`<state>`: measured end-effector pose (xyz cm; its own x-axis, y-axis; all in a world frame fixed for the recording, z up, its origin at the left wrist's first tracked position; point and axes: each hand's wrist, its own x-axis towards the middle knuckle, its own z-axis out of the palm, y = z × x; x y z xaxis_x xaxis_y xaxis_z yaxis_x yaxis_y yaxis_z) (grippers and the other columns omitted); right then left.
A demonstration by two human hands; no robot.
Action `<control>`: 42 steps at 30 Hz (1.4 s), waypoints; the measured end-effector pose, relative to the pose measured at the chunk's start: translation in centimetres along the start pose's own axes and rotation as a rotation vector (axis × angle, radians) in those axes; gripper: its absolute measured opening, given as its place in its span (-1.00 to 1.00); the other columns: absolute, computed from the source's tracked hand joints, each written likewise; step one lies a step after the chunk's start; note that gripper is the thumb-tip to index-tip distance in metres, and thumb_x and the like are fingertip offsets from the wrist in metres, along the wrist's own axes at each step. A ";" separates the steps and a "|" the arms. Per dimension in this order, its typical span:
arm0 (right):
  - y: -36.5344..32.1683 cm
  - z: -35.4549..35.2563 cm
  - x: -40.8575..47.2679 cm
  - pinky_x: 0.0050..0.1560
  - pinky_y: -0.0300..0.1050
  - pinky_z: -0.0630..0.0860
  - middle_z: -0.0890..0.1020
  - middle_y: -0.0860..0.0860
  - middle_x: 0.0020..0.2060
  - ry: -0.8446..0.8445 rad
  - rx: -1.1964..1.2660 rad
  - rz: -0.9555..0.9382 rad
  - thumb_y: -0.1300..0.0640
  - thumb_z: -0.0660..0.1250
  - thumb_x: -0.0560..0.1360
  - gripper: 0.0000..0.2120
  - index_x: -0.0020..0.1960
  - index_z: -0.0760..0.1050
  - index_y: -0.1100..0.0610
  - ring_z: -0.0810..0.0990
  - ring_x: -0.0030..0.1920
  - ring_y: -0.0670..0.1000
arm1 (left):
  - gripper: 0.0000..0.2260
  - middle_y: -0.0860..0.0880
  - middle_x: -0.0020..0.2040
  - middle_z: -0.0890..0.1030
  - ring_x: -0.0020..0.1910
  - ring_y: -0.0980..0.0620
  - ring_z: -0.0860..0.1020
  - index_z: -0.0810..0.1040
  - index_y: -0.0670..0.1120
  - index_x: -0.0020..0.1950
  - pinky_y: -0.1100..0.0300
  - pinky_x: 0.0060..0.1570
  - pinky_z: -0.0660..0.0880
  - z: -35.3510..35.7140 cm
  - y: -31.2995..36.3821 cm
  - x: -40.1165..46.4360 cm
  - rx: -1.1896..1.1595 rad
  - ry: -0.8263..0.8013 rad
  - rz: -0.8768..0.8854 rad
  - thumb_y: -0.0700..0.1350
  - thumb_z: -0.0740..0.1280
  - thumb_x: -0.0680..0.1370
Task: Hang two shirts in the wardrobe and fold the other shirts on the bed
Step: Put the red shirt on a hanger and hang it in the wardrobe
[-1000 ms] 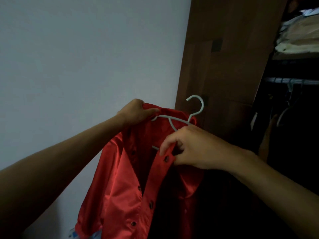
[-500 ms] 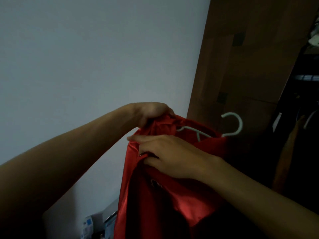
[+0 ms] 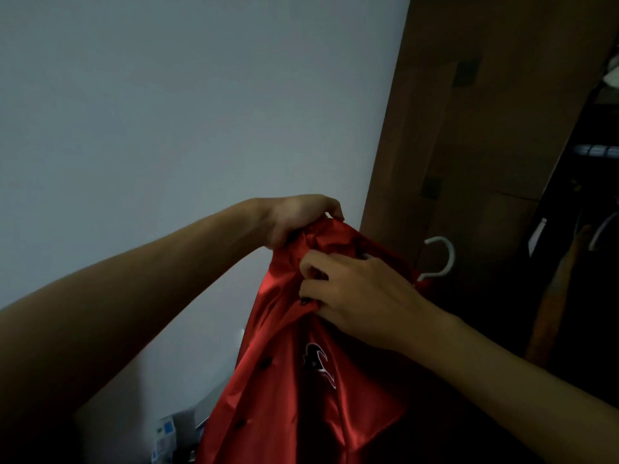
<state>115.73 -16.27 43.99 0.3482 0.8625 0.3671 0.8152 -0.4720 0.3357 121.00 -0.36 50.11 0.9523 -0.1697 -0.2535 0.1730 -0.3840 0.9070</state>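
Observation:
A shiny red satin shirt (image 3: 294, 390) with dark buttons and a black-and-white chest emblem hangs in front of me on a white plastic hanger (image 3: 442, 259); only the hanger's hook shows, poking out to the right. My left hand (image 3: 301, 219) grips the shirt's shoulder at the top left. My right hand (image 3: 355, 289) pinches the red fabric near the collar, its fingers curled into the cloth. The open wardrobe (image 3: 589, 229) lies dark to the right.
A brown wooden wardrobe door (image 3: 469, 128) stands just behind the hanger. A metal rail (image 3: 596, 150) and hanging garments show inside the wardrobe. A pale wall fills the left. Small boxes and a grey object (image 3: 167, 433) sit low near the wall.
The shirt front has been drawn across, hiding the hanger's arms and showing the emblem. My right hand slid left along the collar toward my left hand. The view swung left.

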 end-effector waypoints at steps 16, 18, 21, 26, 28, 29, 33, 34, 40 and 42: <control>3.1 -0.4 -3.1 -0.15 -0.11 0.55 0.57 -0.17 -0.19 0.094 0.446 0.272 0.08 0.44 0.52 -0.87 0.03 0.72 0.01 0.57 -0.18 -0.12 | -0.34 -0.18 0.00 0.68 -0.08 -0.18 0.62 0.47 0.24 0.39 0.08 -0.08 0.58 -1.5 -1.9 -0.4 0.181 -0.315 0.323 -0.42 0.17 0.49; 3.2 -0.4 -3.0 -0.16 -0.12 0.54 0.58 -0.16 -0.20 0.054 0.489 0.294 0.07 0.45 0.51 -0.87 0.03 0.72 -0.01 0.57 -0.18 -0.11 | -0.46 -0.21 0.12 0.68 0.05 -0.24 0.62 0.53 0.11 0.35 0.00 0.08 0.57 -1.4 -2.0 -0.5 0.252 -0.356 0.353 -0.41 0.28 0.52; 2.9 -0.7 -3.0 -0.24 -0.22 0.44 0.53 -0.16 -0.24 -0.023 0.383 0.285 -0.01 0.41 0.52 -0.86 0.02 0.71 -0.05 0.53 -0.21 -0.12 | -0.68 -0.15 0.10 0.71 0.06 -0.13 0.69 0.60 -0.04 0.26 0.06 0.05 0.61 -1.1 -2.5 -0.6 0.298 -0.311 0.382 -0.29 0.42 0.54; 1.8 -1.7 -3.4 -0.25 -0.35 0.32 0.46 -0.20 -0.14 -0.088 0.108 0.260 -0.14 0.26 0.58 -0.77 0.07 0.65 -0.12 0.48 -0.21 -0.17 | -0.84 -0.03 0.00 0.74 -0.01 -0.01 0.71 0.67 -0.01 0.08 0.13 0.02 0.58 -0.4 -3.0 -0.2 0.326 -0.202 0.378 0.02 0.42 0.57; 1.3 -1.9 -3.5 -0.15 -0.23 0.50 0.49 -0.18 0.06 -0.071 0.082 0.247 -0.11 0.24 0.58 -0.77 0.05 0.65 -0.09 0.53 -0.17 -0.16 | -0.75 -0.01 -0.01 0.74 -0.02 -0.01 0.72 0.69 0.01 0.09 0.09 0.05 0.60 -0.4 -3.1 0.0 0.368 -0.134 0.347 0.14 0.37 0.56; 1.0 -1.9 -3.5 -0.12 -0.18 0.55 0.48 -0.16 0.18 -0.056 0.067 0.245 -0.09 0.25 0.58 -0.78 0.04 0.64 -0.06 0.55 -0.14 -0.16 | -0.72 -0.01 -0.02 0.74 -0.04 0.00 0.72 0.69 0.00 0.10 0.10 0.05 0.61 -0.2 -3.1 0.1 0.383 -0.101 0.345 0.16 0.36 0.57; 0.8 -1.7 -3.0 -0.13 -0.11 0.60 0.47 -0.11 0.36 0.092 0.069 0.260 0.00 0.22 0.56 -0.79 -0.01 0.62 0.03 0.62 -0.14 -0.11 | -0.67 -0.04 -0.19 0.72 -0.27 0.07 0.65 0.71 -0.12 -0.08 0.24 -0.17 0.55 0.9 -3.3 0.5 0.408 0.048 0.404 0.14 0.38 0.54; 1.1 -1.7 -2.8 -0.13 -0.08 0.61 0.52 -0.10 0.30 0.125 0.068 0.268 0.01 0.21 0.57 -0.79 0.01 0.60 0.04 0.62 -0.14 -0.09 | -0.69 -0.04 -0.28 0.68 -0.35 0.12 0.59 0.69 -0.13 -0.19 0.25 -0.24 0.50 1.1 -3.3 0.6 0.419 0.062 0.414 0.10 0.40 0.53; 4.3 -0.7 -3.2 -0.02 -0.01 0.59 0.64 -0.08 0.00 0.157 0.197 0.318 -0.01 0.27 0.60 -0.82 0.02 0.60 0.05 0.62 -0.06 -0.07 | -0.72 -0.01 -0.31 0.70 -0.36 0.13 0.63 0.70 -0.10 -0.26 0.30 -0.28 0.50 1.2 -3.4 0.4 0.389 0.000 0.355 0.07 0.43 0.53; 5.0 -0.4 -3.8 0.03 -0.06 0.61 0.68 -0.10 -0.03 0.179 0.283 0.351 0.03 0.36 0.57 -0.86 0.03 0.65 0.05 0.64 -0.05 -0.13 | -0.67 -0.06 -0.19 0.74 -0.22 0.04 0.69 0.73 -0.13 -0.15 0.22 -0.14 0.55 0.9 -3.6 0.1 0.346 -0.041 0.325 0.11 0.39 0.55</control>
<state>118.29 -21.95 44.65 0.5598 0.6035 0.5677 0.7653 -0.6393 -0.0750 120.24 0.22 46.56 0.9313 -0.3642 0.0052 -0.2327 -0.5838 0.7778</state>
